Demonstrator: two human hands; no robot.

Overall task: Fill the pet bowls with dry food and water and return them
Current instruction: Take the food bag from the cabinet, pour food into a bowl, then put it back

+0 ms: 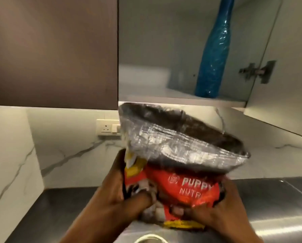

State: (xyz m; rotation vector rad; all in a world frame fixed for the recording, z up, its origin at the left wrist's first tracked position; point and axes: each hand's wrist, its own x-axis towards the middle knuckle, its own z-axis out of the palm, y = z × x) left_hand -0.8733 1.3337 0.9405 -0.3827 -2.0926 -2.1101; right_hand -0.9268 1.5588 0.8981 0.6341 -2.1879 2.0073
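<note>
A red and yellow puppy food bag point(187, 188) with a silver foil lining is held up in front of me, its mouth wide open at the top. My left hand point(115, 195) grips the bag's left side. My right hand point(222, 207) grips its lower right side. The bag hangs above a steel counter point(59, 207). A pale rounded rim, possibly a bowl point(150, 238), shows at the bottom edge under the bag; most of it is out of view.
Above the bag an upper cabinet stands open, with a blue wrapped bottle point(215, 50) on its shelf and its door point(287, 76) swung out at right. A closed brown cabinet door point(50, 50) is at left. A wall socket point(108, 128) sits on the marble backsplash.
</note>
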